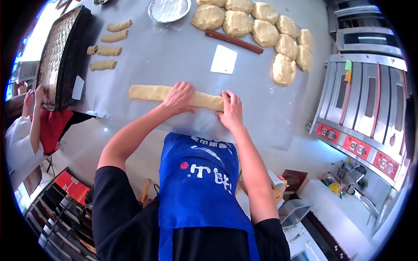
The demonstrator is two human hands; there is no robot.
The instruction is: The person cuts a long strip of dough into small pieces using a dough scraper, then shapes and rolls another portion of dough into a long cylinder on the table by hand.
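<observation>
A long, flattened strip of pale dough [150, 92] lies crosswise on the metal table in front of me. My left hand [179, 96] rests across its middle, fingers stretched out over the far edge and thumb apart on the near side. Around the strip's right end, my right hand [230, 108] has its fingers bent over the dough and its thumb at the near edge. Beyond the strip, a white dough scraper [224, 59] lies flat. Farther off is a brown rolling pin [234, 41], beside several large dough lumps [264, 33].
Several ridged dough rolls [109, 51] lie at the far left, near a dark baking tray [78, 56] and a second scraper [78, 88]. A bowl of white powder [169, 9] stands at the back. Another person's hands [34, 96] are at left. Ovens [365, 104] stand right.
</observation>
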